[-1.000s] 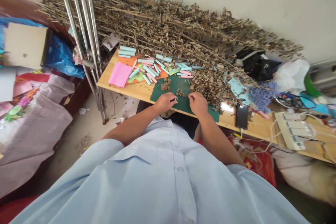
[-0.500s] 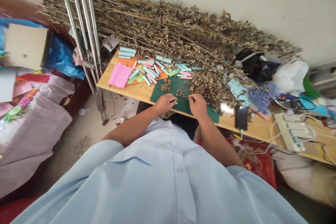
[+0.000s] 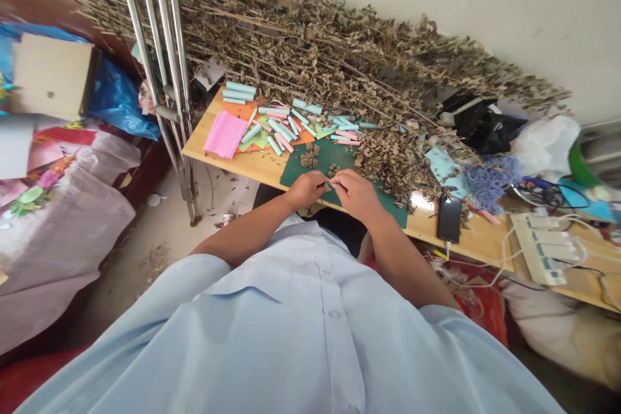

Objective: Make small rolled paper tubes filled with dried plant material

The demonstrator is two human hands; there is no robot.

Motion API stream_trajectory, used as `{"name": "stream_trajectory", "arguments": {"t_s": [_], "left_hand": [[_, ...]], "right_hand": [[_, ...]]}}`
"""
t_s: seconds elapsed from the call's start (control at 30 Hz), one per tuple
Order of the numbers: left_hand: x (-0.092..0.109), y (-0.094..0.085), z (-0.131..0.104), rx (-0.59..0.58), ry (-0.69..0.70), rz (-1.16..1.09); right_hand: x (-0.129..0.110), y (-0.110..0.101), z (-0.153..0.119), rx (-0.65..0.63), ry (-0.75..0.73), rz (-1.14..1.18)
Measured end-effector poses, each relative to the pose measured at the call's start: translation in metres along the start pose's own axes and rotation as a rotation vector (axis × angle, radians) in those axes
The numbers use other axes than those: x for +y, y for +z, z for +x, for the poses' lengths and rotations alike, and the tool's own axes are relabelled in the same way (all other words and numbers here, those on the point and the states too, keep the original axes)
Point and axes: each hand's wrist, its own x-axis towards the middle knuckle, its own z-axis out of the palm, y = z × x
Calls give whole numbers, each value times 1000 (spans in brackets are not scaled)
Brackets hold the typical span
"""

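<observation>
My left hand (image 3: pixel 308 190) is closed around a small rolled paper tube (image 3: pixel 328 185), whose pale end shows at the fingertips. The fingertips of my right hand (image 3: pixel 356 193) are pinched together at that end; what they hold is too small to make out. Both hands are over a green cutting mat (image 3: pixel 297 168). Small round balls of dried leaf (image 3: pixel 334 169) lie just beyond the fingers, partly hidden by them. Larger crumbly clumps (image 3: pixel 309 155) sit at the mat's far left, and a heap of dry crushed leaves (image 3: pixel 388 158) covers its right part.
Blue and pink paper rolls (image 3: pixel 280 129) and a pink paper stack (image 3: pixel 225 134) lie on the wooden table (image 3: pixel 204 149). Long dried plant stalks (image 3: pixel 291 45) fill the back. A phone (image 3: pixel 449 218) and power strip (image 3: pixel 538 249) are at right. Metal crutches (image 3: pixel 165 45) stand at left.
My right hand has moved left from the mat's middle, and its fingertips now meet the end of the paper tube in my left hand. The view has shifted slightly.
</observation>
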Motion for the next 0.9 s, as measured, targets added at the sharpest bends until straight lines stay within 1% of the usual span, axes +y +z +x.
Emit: {"name": "stream_trajectory", "arguments": {"t_s": [0.2,0.27,0.33,0.43,0.53,0.67,0.8,0.9], "left_hand": [[-5,3,-1,7,16,-29],[-6,4,-1,11,15,-33],[-6,5,-1,9,6,-25],[-6,5,-1,-3,0,-6],[-6,5,-1,-9,9,-5],[-6,5,-1,1,11,-20],[-7,5,-1,9,14,-18],[-8,6,-1,8,22,-20]], "right_hand": [[-13,-8,8,-211,6,-256],[-16,-9,11,-245,-1,-300],[-16,-8,12,-232,-10,-292],[-11,-3,11,-154,0,-213],[-4,3,8,-70,30,-101],[1,9,5,-5,87,33],[-2,10,7,10,137,51],[-6,7,12,-39,133,-11]]}}
